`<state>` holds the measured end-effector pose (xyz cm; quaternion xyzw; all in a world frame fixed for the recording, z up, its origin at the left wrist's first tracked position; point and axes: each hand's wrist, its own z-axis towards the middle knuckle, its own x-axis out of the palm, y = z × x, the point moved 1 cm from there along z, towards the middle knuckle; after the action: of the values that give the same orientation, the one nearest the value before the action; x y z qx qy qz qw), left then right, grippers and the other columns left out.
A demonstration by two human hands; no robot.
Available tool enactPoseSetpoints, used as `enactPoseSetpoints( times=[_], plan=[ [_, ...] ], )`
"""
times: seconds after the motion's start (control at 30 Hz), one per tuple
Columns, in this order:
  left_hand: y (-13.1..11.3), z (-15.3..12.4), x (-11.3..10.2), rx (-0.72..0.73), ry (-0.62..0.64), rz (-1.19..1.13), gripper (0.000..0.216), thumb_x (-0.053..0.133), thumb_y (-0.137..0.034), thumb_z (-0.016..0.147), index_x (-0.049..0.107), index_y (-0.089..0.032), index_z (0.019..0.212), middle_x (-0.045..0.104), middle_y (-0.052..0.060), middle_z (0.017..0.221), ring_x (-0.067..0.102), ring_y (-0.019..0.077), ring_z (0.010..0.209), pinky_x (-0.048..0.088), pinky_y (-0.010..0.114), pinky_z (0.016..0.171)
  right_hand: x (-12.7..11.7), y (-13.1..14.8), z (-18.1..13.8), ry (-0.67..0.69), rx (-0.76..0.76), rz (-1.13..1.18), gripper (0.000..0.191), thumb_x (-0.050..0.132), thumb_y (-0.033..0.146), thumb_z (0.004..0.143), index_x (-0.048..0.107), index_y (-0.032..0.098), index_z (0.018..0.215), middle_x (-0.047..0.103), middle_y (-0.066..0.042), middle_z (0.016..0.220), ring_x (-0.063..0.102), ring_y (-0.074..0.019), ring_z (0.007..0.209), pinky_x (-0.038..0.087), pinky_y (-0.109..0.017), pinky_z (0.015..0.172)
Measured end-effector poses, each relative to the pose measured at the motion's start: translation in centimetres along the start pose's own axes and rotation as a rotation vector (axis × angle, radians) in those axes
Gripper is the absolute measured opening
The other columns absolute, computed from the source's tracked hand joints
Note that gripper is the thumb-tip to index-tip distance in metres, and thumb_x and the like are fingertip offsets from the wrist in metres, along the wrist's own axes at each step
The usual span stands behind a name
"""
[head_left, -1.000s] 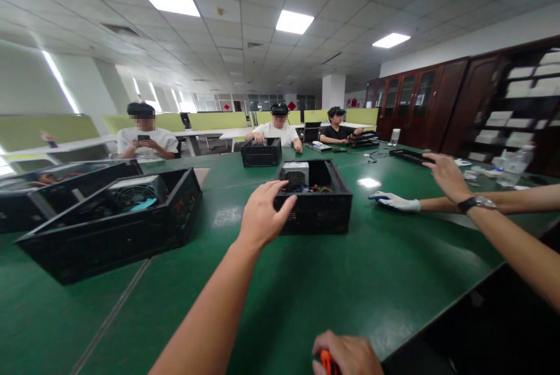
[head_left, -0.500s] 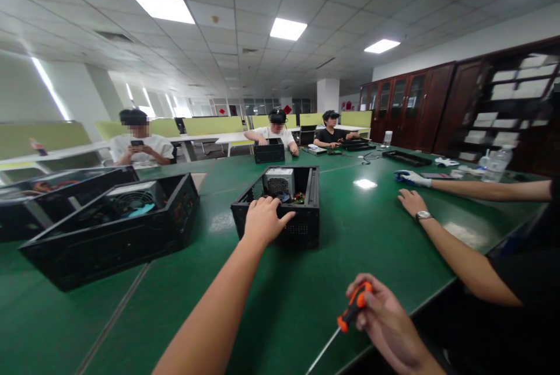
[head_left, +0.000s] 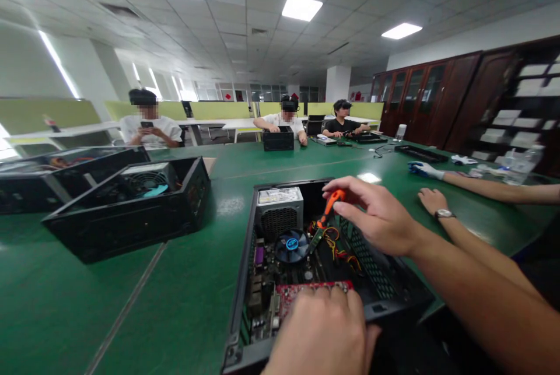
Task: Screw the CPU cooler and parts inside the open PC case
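Observation:
Right in front of me, an open black computer case [head_left: 242, 281] lies on the table. My left hand [head_left: 321, 328] grips its near edge, with the fingers curled over the rim beside a red circuit card [head_left: 315, 285]. In my right hand [head_left: 376, 214] is a screwdriver [head_left: 331, 207] with an orange and black handle, pointed down into the case. Its tip cannot be made out against the parts below. Around it are a black cooling fan [head_left: 291, 245] with a blue hub, a silver power supply [head_left: 280, 211] and red and yellow cables [head_left: 335, 244].
More open computer cases [head_left: 131, 220] stand on the green table [head_left: 184, 287] at left. At right rest another person's forearms, one hand gloved [head_left: 424, 170], the other bare [head_left: 432, 200]. Three people sit across the table. A black panel [head_left: 420, 153] and plastic bottles [head_left: 525, 165] lie at far right.
The computer case is much nearer to me and turned, so its inside shows. My right hand has brought the screwdriver up over the case. My left hand still holds the case.

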<state>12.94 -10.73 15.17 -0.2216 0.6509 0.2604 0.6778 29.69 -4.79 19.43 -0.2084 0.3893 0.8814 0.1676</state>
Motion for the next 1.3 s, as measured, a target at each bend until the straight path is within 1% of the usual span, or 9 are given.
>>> enactPoseSetpoints(
  times=[0.1, 0.2, 0.63, 0.7, 0.77, 0.87, 1.0, 1.1, 1.3],
  plan=[
    [-0.4, 0.1, 0.8, 0.028, -0.004, 0.008, 0.023, 0.062, -0.038, 0.092, 0.068, -0.016, 0.094, 0.075, 0.011, 0.083, 0.073, 0.0322, 0.073, 0.06, 0.043, 0.062, 1.7, 0.2, 1.6, 0.164, -0.091, -0.192, 0.027, 0.053, 0.013, 0.091, 0.064, 0.016, 0.115, 0.07, -0.007, 0.107, 0.063, -0.0194, 0.097, 0.049, -0.037, 0.09],
    [-0.3, 0.2, 0.9, 0.049, -0.003, 0.005, 0.025, 0.061, -0.04, 0.093, 0.066, -0.015, 0.09, 0.074, 0.012, 0.081, 0.073, 0.032, 0.071, 0.06, 0.043, 0.06, 2.6, -0.3, 2.1, 0.251, -0.092, -0.249, 0.028, 0.052, 0.01, 0.09, 0.064, 0.013, 0.115, 0.07, -0.008, 0.107, 0.062, -0.0194, 0.097, 0.048, -0.035, 0.09],
    [-0.1, 0.4, 1.5, 0.089, 0.011, -0.008, 0.03, 0.061, -0.045, 0.093, 0.064, -0.015, 0.087, 0.073, 0.012, 0.077, 0.072, 0.0313, 0.065, 0.059, 0.042, 0.055, 3.8, -2.1, 2.3, 0.284, -0.042, -0.28, 0.028, 0.054, 0.007, 0.091, 0.062, 0.014, 0.117, 0.069, -0.007, 0.105, 0.061, -0.0176, 0.094, 0.046, -0.032, 0.085],
    [0.0, 0.4, 1.3, 0.084, 0.012, -0.004, 0.03, 0.061, -0.045, 0.093, 0.064, -0.015, 0.087, 0.073, 0.012, 0.077, 0.072, 0.0312, 0.065, 0.059, 0.042, 0.056, 4.0, -2.4, 2.3, 0.276, -0.055, -0.296, 0.023, 0.057, 0.011, 0.092, 0.063, 0.014, 0.115, 0.069, -0.006, 0.102, 0.061, -0.017, 0.09, 0.046, -0.03, 0.082],
    [0.0, 0.3, 1.2, 0.078, 0.003, 0.0, 0.029, 0.062, -0.043, 0.093, 0.064, -0.015, 0.088, 0.073, 0.013, 0.079, 0.072, 0.0316, 0.067, 0.059, 0.042, 0.056, 4.0, -2.5, 2.4, 0.259, -0.059, -0.329, 0.014, 0.065, 0.02, 0.092, 0.066, 0.014, 0.105, 0.069, -0.004, 0.094, 0.061, -0.0165, 0.084, 0.045, -0.029, 0.078],
    [0.0, 0.3, 1.3, 0.079, -0.01, 0.003, 0.028, 0.063, -0.042, 0.093, 0.064, -0.015, 0.088, 0.073, 0.013, 0.08, 0.072, 0.0317, 0.068, 0.058, 0.042, 0.055, 3.8, -1.9, 2.9, 0.282, -0.067, -0.352, 0.013, 0.07, 0.026, 0.091, 0.068, 0.015, 0.099, 0.07, -0.003, 0.09, 0.061, -0.0155, 0.078, 0.045, -0.028, 0.074],
    [-0.2, 0.3, 1.6, 0.094, -0.034, 0.024, 0.028, 0.063, -0.043, 0.092, 0.064, -0.015, 0.088, 0.073, 0.011, 0.078, 0.071, 0.0312, 0.065, 0.058, 0.042, 0.053, 4.5, 0.2, 4.0, 0.329, -0.113, -0.274, 0.023, 0.062, 0.016, 0.094, 0.066, 0.016, 0.117, 0.073, -0.005, 0.104, 0.064, -0.0156, 0.087, 0.048, -0.028, 0.081],
    [-0.4, 0.2, 1.7, 0.108, -0.066, 0.027, 0.026, 0.062, -0.041, 0.092, 0.063, -0.015, 0.087, 0.072, 0.01, 0.077, 0.071, 0.0305, 0.065, 0.057, 0.041, 0.053, 5.9, 1.3, 4.8, 0.384, -0.14, -0.29, 0.024, 0.062, 0.015, 0.094, 0.066, 0.013, 0.117, 0.072, -0.009, 0.11, 0.065, -0.0199, 0.097, 0.048, -0.033, 0.088],
    [-0.2, 0.0, 2.1, 0.12, -0.102, 0.039, 0.03, 0.059, -0.044, 0.094, 0.063, -0.014, 0.088, 0.071, 0.01, 0.076, 0.07, 0.0277, 0.063, 0.055, 0.038, 0.054, 8.2, 0.4, 5.1, 0.453, -0.15, -0.35, 0.022, 0.061, 0.016, 0.094, 0.065, 0.013, 0.116, 0.071, -0.012, 0.112, 0.066, -0.024, 0.103, 0.048, -0.037, 0.093]
  ],
)
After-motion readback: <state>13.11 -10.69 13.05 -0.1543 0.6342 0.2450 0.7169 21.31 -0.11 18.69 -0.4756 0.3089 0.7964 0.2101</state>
